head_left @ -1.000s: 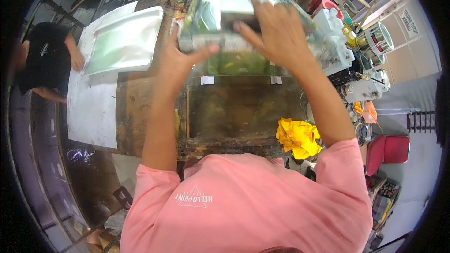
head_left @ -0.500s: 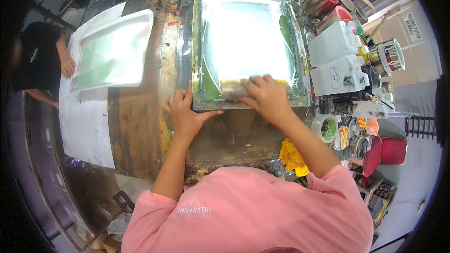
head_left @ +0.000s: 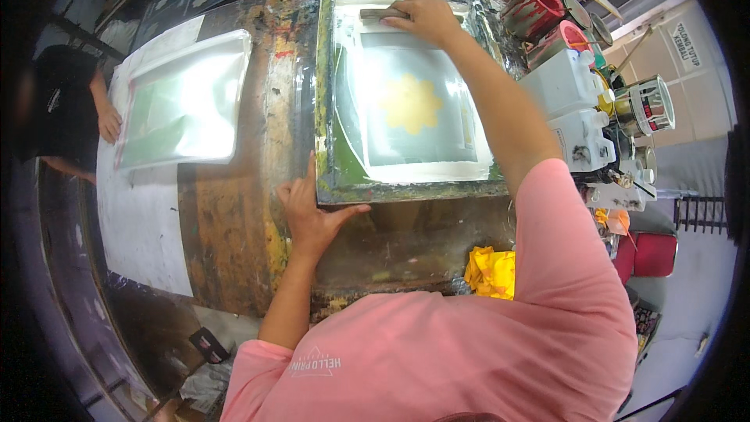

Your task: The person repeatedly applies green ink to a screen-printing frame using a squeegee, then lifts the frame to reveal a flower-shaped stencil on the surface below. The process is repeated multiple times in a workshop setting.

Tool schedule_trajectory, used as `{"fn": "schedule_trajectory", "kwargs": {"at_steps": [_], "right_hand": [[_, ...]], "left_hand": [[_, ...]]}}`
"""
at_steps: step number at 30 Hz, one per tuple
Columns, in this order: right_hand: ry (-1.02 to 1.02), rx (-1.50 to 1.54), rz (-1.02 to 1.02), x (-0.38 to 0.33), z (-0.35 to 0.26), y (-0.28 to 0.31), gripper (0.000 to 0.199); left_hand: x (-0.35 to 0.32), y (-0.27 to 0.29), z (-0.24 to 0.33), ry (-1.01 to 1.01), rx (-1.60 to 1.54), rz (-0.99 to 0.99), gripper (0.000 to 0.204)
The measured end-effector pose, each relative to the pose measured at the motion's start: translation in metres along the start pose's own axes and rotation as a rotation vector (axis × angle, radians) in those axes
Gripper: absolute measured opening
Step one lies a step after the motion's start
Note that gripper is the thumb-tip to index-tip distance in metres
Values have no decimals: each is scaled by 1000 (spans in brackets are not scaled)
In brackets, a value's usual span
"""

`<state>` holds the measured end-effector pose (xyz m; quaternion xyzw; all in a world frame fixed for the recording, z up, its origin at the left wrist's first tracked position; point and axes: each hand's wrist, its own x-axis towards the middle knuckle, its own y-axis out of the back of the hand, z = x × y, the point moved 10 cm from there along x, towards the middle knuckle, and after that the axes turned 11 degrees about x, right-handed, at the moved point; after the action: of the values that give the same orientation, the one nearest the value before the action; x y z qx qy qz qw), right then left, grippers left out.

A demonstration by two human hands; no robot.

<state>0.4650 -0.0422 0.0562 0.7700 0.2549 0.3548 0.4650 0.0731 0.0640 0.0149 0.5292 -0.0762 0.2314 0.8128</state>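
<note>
A printing screen [head_left: 414, 194] with a worn, ink-stained frame lies on the table before me. Through its mesh a pale yellow flower shape [head_left: 411, 103] shows in the middle. At the far end of the mesh, my right hand [head_left: 426, 19] is closed around a squeegee [head_left: 381, 13], which lies crosswise. My left hand [head_left: 309, 215] rests at the frame's near left corner, its index finger along the left side and its thumb spread along the near edge. The squeegee's blade edge is hard to make out.
Left of the screen, clear plastic sheets [head_left: 187, 101] lie on white paper [head_left: 144, 227], with a co-worker's hand [head_left: 108, 122] at their edge. A yellow cloth [head_left: 492, 272] lies near right. White jugs [head_left: 582, 141] and a red-stained paint can [head_left: 533, 6] crowd the right side.
My right hand has moved the squeegee from the near end of the screen to its far end. The yellow flower now shows where glare was. My left hand keeps to the corner.
</note>
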Motion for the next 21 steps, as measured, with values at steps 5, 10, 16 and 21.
{"fn": "schedule_trajectory", "kwargs": {"at_steps": [5,10,16,21], "right_hand": [[16,-28,0,-79,-44,0,48],[-50,-26,-141,-192,-135,24,46],[-45,24,-95,-234,-199,79,45],[135,-188,355,-213,-232,160,35]], "left_hand": [[-5,-4,-4,16,26,4,128],[-7,-7,-6,25,-3,8,124],[-2,6,4,144,-256,-24,110],[35,40,32,245,-932,201,90]]}}
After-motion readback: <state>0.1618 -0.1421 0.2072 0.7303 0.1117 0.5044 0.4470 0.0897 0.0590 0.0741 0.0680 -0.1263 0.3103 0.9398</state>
